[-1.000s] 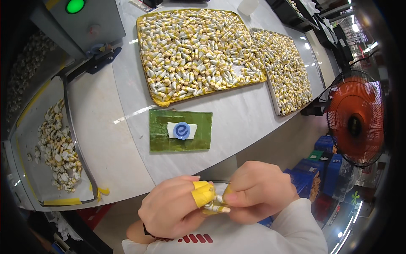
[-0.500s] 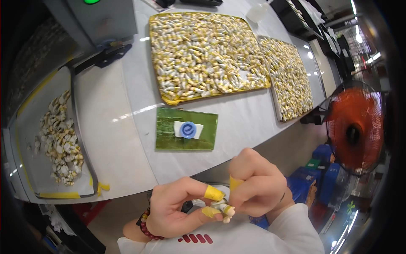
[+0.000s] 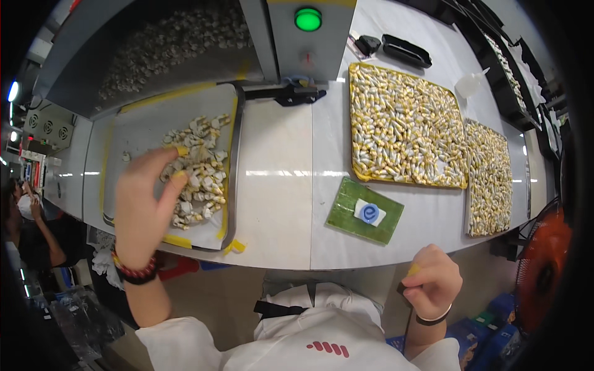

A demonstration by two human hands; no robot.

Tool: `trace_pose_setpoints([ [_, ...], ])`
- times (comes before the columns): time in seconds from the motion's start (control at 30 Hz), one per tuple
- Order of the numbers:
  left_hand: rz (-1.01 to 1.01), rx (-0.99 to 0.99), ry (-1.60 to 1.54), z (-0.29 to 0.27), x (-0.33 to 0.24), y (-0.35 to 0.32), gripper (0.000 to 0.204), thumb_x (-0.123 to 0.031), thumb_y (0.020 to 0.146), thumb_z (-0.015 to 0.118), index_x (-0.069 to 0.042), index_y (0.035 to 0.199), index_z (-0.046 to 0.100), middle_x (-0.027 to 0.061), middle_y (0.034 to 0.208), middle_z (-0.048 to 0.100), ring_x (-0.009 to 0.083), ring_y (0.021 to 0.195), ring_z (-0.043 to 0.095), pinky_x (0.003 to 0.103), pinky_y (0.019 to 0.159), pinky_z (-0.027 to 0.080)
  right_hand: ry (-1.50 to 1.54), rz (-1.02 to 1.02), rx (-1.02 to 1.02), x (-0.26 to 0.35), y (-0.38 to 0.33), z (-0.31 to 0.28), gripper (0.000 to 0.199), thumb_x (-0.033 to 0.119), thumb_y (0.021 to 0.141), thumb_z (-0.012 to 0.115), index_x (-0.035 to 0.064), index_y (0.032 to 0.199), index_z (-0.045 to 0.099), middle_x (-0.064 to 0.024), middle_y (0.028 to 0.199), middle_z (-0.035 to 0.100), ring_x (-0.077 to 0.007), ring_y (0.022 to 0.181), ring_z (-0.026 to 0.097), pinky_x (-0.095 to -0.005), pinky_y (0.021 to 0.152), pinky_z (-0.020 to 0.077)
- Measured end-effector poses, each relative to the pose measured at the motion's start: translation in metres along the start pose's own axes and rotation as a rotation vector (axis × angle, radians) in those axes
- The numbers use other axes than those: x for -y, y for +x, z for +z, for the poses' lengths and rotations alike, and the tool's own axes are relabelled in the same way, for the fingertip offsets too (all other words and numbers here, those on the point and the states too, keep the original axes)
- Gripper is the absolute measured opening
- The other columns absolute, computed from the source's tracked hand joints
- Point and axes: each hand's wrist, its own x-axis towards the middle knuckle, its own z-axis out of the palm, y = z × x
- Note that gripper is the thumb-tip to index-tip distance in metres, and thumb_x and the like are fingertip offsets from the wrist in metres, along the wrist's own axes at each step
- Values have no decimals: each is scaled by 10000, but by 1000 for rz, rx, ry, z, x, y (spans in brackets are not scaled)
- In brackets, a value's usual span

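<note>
My left hand [image 3: 143,201] is over the grey-lined tray [image 3: 233,185] on the left, thumb and forefinger apart, with yellow tape on their tips. Those tips are at the edge of a heap of small white-and-yellow pieces [image 3: 201,182], too small to make out closely. Nothing shows between the fingers. Near the table's front edge, my right hand [image 3: 436,281] is closed, with yellow tape on a finger. A small dark thing [image 3: 402,288] sticks out of its grip; its kind cannot be made out.
A green mat [image 3: 346,213] carries a round blue-and-white item [image 3: 369,213]. Behind it stand a yellow-edged tray [image 3: 408,183] and another tray [image 3: 489,234], both full of small pieces. A grey machine [image 3: 303,52] with a green light rises at the back. An orange fan [image 3: 547,272] is at right.
My left hand has left my right hand and moved left to the heap; the small white-and-yellow piece it pinched is out of sight. My right hand has moved right. The view has swung left.
</note>
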Motion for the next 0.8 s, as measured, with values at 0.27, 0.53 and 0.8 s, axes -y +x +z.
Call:
trace_pose_setpoints([
  [0.27,-73,21,-3,39,105,139,365,-225,772,640,-53,1092,610,174,988,640,338,917,614,398,803,476,-116,28,-62,3,-10,-16,139,-1,590,693,31,720,654,-50,638,574,-166,574,508,-261,520,387],
  [0.53,-13,85,389,114,123,209,424,-356,806,600,-132,1166,588,118,1158,594,309,1045,569,417,906,448,-319,171,-256,15,-48,-55,101,-18,616,651,-10,712,621,-76,637,567,-174,576,504,-270,538,378],
  [0.8,186,65,474,112,187,198,277,-294,884,509,-81,1005,638,184,1021,624,360,961,588,452,814,470,-497,126,-217,15,-32,-76,62,1,687,638,-2,743,610,-80,659,564,-183,589,513,-273,548,375],
])
